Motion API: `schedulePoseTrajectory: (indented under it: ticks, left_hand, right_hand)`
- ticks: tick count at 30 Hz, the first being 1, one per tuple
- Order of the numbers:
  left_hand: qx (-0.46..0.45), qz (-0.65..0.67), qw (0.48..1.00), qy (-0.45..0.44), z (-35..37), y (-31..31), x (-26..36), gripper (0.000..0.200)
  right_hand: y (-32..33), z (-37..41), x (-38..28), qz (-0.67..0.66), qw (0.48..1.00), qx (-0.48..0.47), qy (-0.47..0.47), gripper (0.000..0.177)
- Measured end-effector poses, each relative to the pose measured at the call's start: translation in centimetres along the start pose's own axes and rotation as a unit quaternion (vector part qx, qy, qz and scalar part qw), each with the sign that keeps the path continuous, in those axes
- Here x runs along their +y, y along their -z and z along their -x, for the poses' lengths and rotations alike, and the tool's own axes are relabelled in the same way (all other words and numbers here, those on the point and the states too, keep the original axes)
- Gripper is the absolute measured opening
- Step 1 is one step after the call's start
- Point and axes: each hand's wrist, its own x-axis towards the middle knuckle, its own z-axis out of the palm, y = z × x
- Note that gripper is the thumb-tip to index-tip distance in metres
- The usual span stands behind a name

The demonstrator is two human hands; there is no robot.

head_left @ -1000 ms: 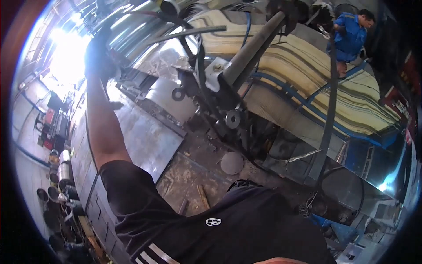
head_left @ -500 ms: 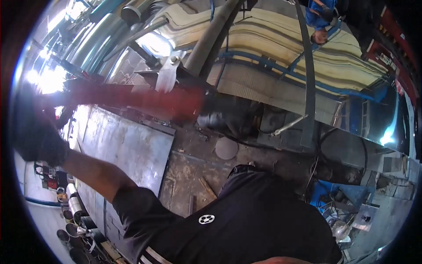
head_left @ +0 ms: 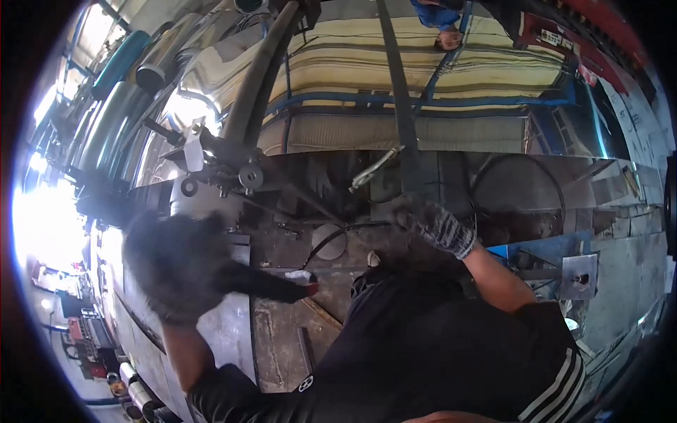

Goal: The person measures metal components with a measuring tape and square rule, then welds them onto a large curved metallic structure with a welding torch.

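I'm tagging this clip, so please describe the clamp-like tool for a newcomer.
Find the big mirror-like sheet, then the dark strip crossing it. By the strip's lower part, above the gloved right hand in view, slants the clamp-like tool. Its pale, shiny metal stands out from darker surroundings.

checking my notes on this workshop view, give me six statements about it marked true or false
1. The left hand wears a dark glove and looks blurred. True.
2. The right hand is bare. False: it wears a grey patterned knit glove.
3. A long black object with a red end shows next to the left hand. True.
4. The black cloth shirt has red sleeve stripes. False: they are white.
5. The silvery metal pliers-like tool is in the right hand. False: it sits apart from that hand.
6. A round, flat grey disc shows between the two hands. True.
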Motion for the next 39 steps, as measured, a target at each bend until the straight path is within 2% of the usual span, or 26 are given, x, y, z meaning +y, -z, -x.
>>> schedulePoseTrajectory:
  ticks: [1,2,3,5,6,8,9,11,12,14,15,16,17,18,19,21,22,23,24,25,27,28,30,33,35,39]
  left_hand:
    - [-0.121,-0.046,0.988,-0.08,-0.4,-2.5,2.1,0.032]
    - [-0.238,-0.091,0.954,-0.161,-1.1,-5.0,4.1,0.043]
    - [-0.226,-0.084,0.937,-0.254,-1.9,-7.9,6.1,0.043]
    - [-0.199,-0.079,0.886,-0.412,-2.6,-12.6,10.5,0.044]
    - [-0.186,-0.081,0.857,-0.475,-2.3,-14.4,12.5,0.045]
    - [-0.182,-0.013,0.83,-0.527,-0.5,-18.3,13.8,0.039]
    - [-0.178,-0.006,0.827,-0.533,0.3,-19.9,14.6,0.039]
    - [-0.146,0.068,0.838,-0.521,1.9,-22.6,16.3,0.031]
    - [-0.148,0.076,0.835,-0.524,3.0,-23.6,17.1,0.031]
    - [-0.145,0.082,0.894,-0.416,5.4,-25.3,18.8,0.035]
    - [-0.149,0.093,0.889,-0.423,6.9,-26.5,19.4,0.035]
    - [-0.181,0.214,0.92,-0.276,8.8,-27.8,19.6,0.046]
    - [-0.214,0.323,0.915,-0.116,11.0,-29.1,19.4,0.058]
    - [-0.306,0.494,0.812,0.057,13.9,-30.6,18.5,0.07]
    - [-0.323,0.499,0.802,0.058,14.9,-30.9,19.1,0.07]
    - [-0.403,0.587,0.684,0.158,16.0,-31.5,19.5,0.073]
    - [-0.443,0.454,0.769,0.082,15.4,-32.1,18.6,0.072]
    - [-0.444,0.458,0.766,0.086,14.8,-32.7,18.2,0.072]
    - [-0.412,0.404,0.817,0.002,13.9,-33.4,17.9,0.072]
    - [-0.374,0.345,0.857,-0.08,13.0,-34.0,17.9,0.072]
    - [-0.367,0.342,0.861,-0.083,12.7,-35.8,16.9,0.072]
    - [-0.366,0.334,0.864,-0.088,13.1,-36.4,16.4,0.071]
    - [-0.389,0.33,0.857,-0.072,13.6,-37.6,15.5,0.071]
    - [-0.397,0.349,0.847,-0.061,12.9,-39.4,14.3,0.071]
    - [-0.457,0.353,0.816,-0.042,11.7,-39.1,13.9,0.072]
    - [-0.473,0.379,0.795,-0.022,10.6,-40.0,13.3,0.072]
  right_hand:
    - [2.9,-3.3,-0.4,-0.333,0.936,-0.033,-0.106,0.041]
    - [5.4,-5.7,-1.0,-0.623,0.754,-0.057,-0.198,0.042]
    - [7.8,-6.6,-2.0,-0.621,0.756,-0.049,-0.201,0.042]
    - [11.2,-7.3,-3.0,-0.678,0.726,0.087,-0.074,0.042]
    - [11.1,-6.4,-3.6,-0.673,0.729,0.098,-0.078,0.042]
    - [10.0,-4.0,-5.0,-0.694,0.654,0.26,-0.155,0.037]
    - [10.0,-2.8,-4.5,-0.686,0.658,0.265,-0.158,0.037]
    - [10.2,0.2,-3.3,-0.917,0.233,0.218,-0.24,0.047]
    - [10.2,1.7,-2.8,-0.914,0.234,0.225,-0.244,0.047]
    - [10.2,4.0,-2.0,-0.877,0.168,0.312,-0.324,0.04]
    - [10.8,4.7,-1.4,-0.872,0.167,0.325,-0.327,0.04]
    - [11.5,5.1,-0.5,-0.861,0.17,0.318,-0.358,0.039]
    - [12.1,5.7,0.0,-0.849,0.168,0.312,-0.391,0.038]
    - [12.4,6.5,0.4,-0.841,0.161,0.328,-0.398,0.038]
    - [12.6,7.1,0.7,-0.823,0.206,0.339,-0.407,0.04]
    - [12.6,7.6,1.4,-0.782,0.296,0.342,-0.429,0.044]
    - [12.5,7.5,2.0,-0.762,0.343,0.335,-0.435,0.046]
    - [12.5,7.2,2.8,-0.741,0.393,0.324,-0.438,0.049]
    - [12.3,6.8,3.7,-0.719,0.441,0.311,-0.439,0.051]
    - [12.0,6.4,4.6,-0.717,0.443,0.305,-0.443,0.051]
    - [10.9,5.9,6.1,-0.744,0.314,0.378,-0.452,0.053]
    - [10.1,6.1,6.6,-0.741,0.313,0.375,-0.461,0.053]
    - [8.3,6.3,8.4,-0.819,0.223,0.345,-0.4,0.055]
    - [7.0,5.8,10.3,-0.853,0.214,0.296,-0.373,0.058]
    - [7.2,4.3,10.3,-0.842,0.229,0.295,-0.389,0.062]
    - [7.4,2.2,11.7,-0.822,0.238,0.31,-0.415,0.079]
